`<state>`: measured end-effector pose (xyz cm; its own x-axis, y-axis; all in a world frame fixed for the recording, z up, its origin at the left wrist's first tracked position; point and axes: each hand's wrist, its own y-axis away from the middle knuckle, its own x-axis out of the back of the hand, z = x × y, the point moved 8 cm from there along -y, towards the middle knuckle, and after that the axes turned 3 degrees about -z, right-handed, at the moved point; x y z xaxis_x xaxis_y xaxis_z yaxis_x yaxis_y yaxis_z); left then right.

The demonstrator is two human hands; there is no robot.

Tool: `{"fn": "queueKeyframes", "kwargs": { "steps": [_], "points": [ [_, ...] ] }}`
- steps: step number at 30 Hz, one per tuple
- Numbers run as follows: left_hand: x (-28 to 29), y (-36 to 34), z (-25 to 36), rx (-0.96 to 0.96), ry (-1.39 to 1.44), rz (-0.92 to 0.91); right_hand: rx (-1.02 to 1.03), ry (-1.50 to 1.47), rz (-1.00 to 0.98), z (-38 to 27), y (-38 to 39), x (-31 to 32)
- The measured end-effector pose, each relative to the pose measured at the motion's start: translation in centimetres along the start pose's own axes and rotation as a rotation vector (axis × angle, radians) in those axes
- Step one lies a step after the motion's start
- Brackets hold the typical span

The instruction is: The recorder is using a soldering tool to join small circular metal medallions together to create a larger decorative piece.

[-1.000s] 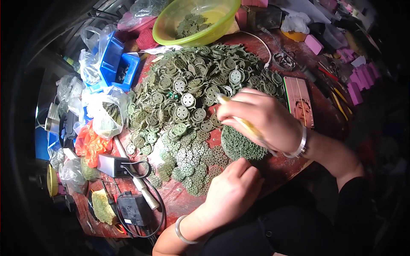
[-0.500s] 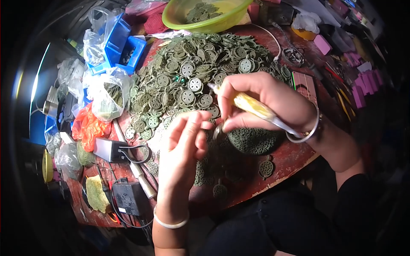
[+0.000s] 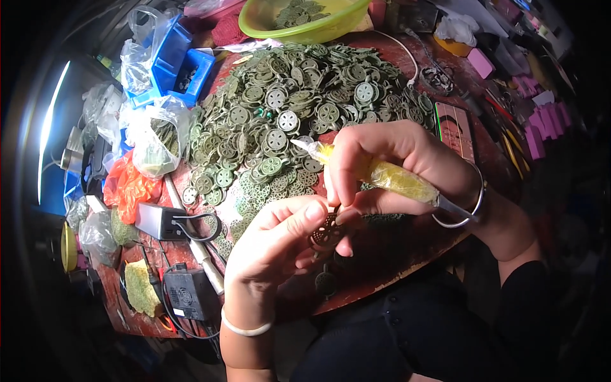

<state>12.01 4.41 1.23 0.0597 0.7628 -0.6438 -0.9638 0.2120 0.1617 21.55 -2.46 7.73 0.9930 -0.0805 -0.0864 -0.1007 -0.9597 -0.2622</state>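
My left hand [image 3: 275, 239] is closed, its thumb and fingers pinching a round openwork pendant [image 3: 326, 233], dark in the shade. Thumb and forefinger of my right hand [image 3: 394, 156] meet at the pendant's upper edge. The same hand keeps a pen-shaped tool [image 3: 401, 182], wrapped in yellow and clear plastic, across the palm; its pale pointed tip [image 3: 301, 145] sticks out to the left. Beyond both hands spreads a heap of green-grey round pendants [image 3: 254, 127] with cut-out patterns. Another pendant [image 3: 326, 283] lies near the table's front edge, and my right hand partly hides a dark green mass.
A yellow-green basin [image 3: 305, 28] holding more pendants stands behind the heap. At the left are blue bins [image 3: 194, 79], plastic bags [image 3: 156, 143], a grey box [image 3: 156, 221] and a black adapter [image 3: 191, 293] with cables. A phone [image 3: 454, 130] and pliers lie at the right.
My left hand has moved right and closed on the pendant that my right fingers held. The right hand has lowered slightly, and the tool in it has turned a little.
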Motion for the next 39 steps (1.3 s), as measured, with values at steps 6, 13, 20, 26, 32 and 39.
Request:
{"fn": "queueKeyframes", "kwargs": {
  "steps": [6,13,20,26,32,39],
  "points": [
    [3.5,0.8,1.0,-0.153,0.029,0.435,0.147,0.875,0.127,0.1,0.8,0.6],
    [3.2,1.1,2.0,-0.341,-0.086,0.590,0.071,1.147,-0.045,3.2,2.1,-3.7],
    [3.6,0.7,1.9,-0.386,-0.106,0.591,0.073,0.984,0.059,2.1,2.0,-1.7],
    [2.3,0.2,1.0,-0.324,-0.234,0.547,-0.221,0.353,0.441,2.0,4.9,1.8],
    [0.0,-1.1,-1.0,-0.162,-0.174,0.378,-0.300,0.198,0.529,2.5,6.9,2.1],
    [-0.4,-0.8,-1.4,-0.108,-0.298,0.395,-0.114,0.390,0.607,1.6,7.9,1.1]
  ]
}}
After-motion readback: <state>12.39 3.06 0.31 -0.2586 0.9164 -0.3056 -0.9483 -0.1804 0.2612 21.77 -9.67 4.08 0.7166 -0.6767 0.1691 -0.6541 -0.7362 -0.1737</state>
